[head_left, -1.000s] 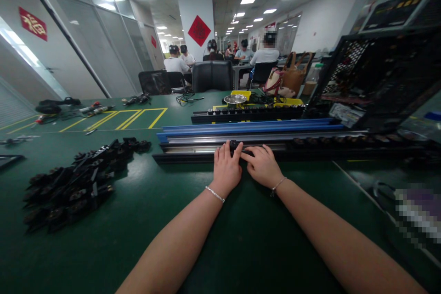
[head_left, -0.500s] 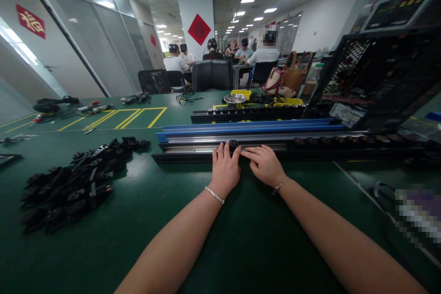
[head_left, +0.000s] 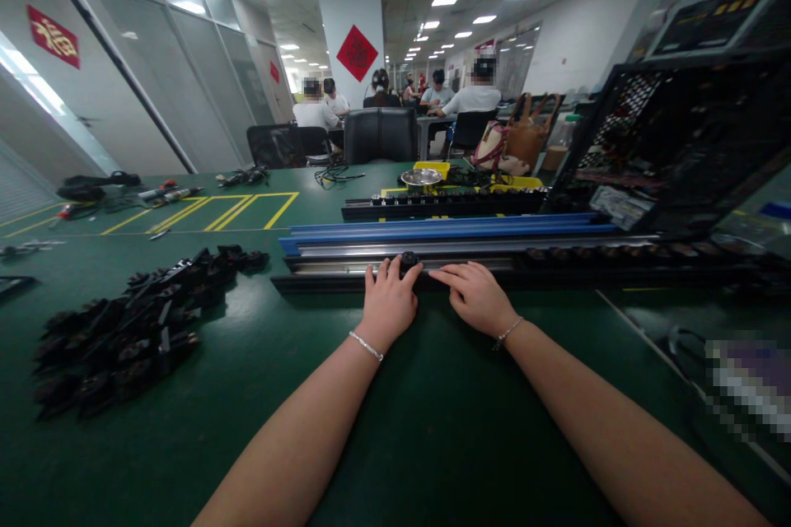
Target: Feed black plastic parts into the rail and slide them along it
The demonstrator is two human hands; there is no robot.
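Observation:
My left hand (head_left: 390, 298) is at the black rail (head_left: 327, 284), its fingers and thumb around a small black round-topped part (head_left: 409, 262) that sits in the channel. The underside of that part is hidden by my fingers. To the right, my right hand (head_left: 483, 296) rests at the rail's front edge with its index finger stretched toward the left hand; nothing shows in it. Further right along the rail stands a row of similar black parts (head_left: 581, 254). Behind lies a blue rail (head_left: 445, 229) with a silvery strip before it.
A heap of black parts (head_left: 124, 329) lies on the green table (head_left: 426, 445) at left. Another loaded black rail (head_left: 445, 204), a metal bowl (head_left: 421, 177) and cables (head_left: 337, 174) are farther back. An open computer case (head_left: 673, 140) stands at right. Several people sit beyond.
My left hand has slid a little to the left along the rail, and the small black part has moved with it. My right hand has stayed nearly in place, so the gap between them is wider.

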